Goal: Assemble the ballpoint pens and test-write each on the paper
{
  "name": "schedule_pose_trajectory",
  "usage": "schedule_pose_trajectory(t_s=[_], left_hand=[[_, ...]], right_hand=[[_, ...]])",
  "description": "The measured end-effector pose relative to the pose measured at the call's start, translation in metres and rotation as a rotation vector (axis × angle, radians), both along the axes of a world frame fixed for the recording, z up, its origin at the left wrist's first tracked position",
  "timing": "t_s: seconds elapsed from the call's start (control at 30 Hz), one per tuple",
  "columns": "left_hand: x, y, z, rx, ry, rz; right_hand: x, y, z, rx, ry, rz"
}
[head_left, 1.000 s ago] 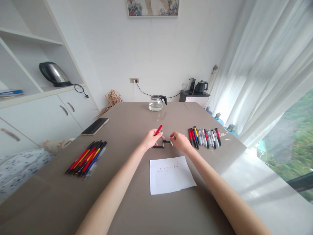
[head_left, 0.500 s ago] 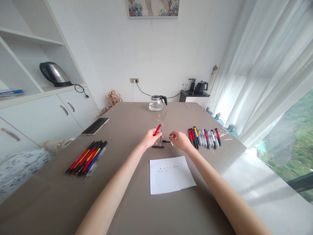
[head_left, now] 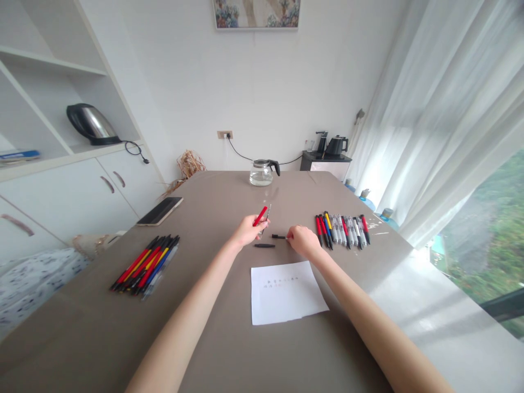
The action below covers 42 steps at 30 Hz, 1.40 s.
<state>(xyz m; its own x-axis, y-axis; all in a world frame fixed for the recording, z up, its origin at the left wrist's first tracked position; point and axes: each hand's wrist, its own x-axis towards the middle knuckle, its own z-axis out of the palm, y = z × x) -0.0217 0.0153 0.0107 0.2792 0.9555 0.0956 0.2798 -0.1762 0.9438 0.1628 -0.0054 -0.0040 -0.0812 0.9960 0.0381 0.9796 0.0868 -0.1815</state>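
Above the middle of a brown table (head_left: 225, 355), a red pen barrel (head_left: 259, 216) points its long axis up and rightward from a person's left hand (head_left: 248, 230), whose fingers close around it and a steeper, thin refill (head_left: 268, 210). Probably light, stiff and smooth, the barrel would suit a mid-length pinch; the refill looks easier to bend. Nearby, the bunched right hand (head_left: 303, 240) meets a black pen piece (head_left: 278, 236) lying crosswise, its hold impossible to tell, beyond a white sheet (head_left: 286, 305)
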Motion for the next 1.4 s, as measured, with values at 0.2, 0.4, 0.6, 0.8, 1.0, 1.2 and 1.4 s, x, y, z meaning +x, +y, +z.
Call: schedule_pose_trajectory(t_s=[0.2,0.4,0.6,0.8,1.0,1.2,1.4], left_hand=[[-0.001,0.001,-0.003,0.028,0.047,-0.034],[-0.003,0.003,-0.008,0.025,0.061,-0.015],[-0.005,0.007,-0.013,0.041,0.045,0.004],[-0.008,0.008,-0.010,0.115,0.078,0.031],[-0.007,0.005,-0.006,0.122,0.067,0.025],[-0.007,0.007,-0.011,0.109,0.052,0.031],[-0.008,0.009,-0.012,0.085,0.012,0.054]], right_hand=[[0.001,-0.001,-0.002,0.007,-0.053,0.034],[0.001,0.000,-0.002,0.023,-0.024,0.019],[-0.007,-0.005,0.004,0.092,0.038,0.141],[-0.030,-0.018,0.008,0.140,0.145,0.355],[-0.042,-0.025,0.001,0.152,0.123,0.384],[-0.042,-0.024,0.001,0.124,0.096,0.374],[-0.032,-0.018,0.009,0.174,0.356,0.241]])
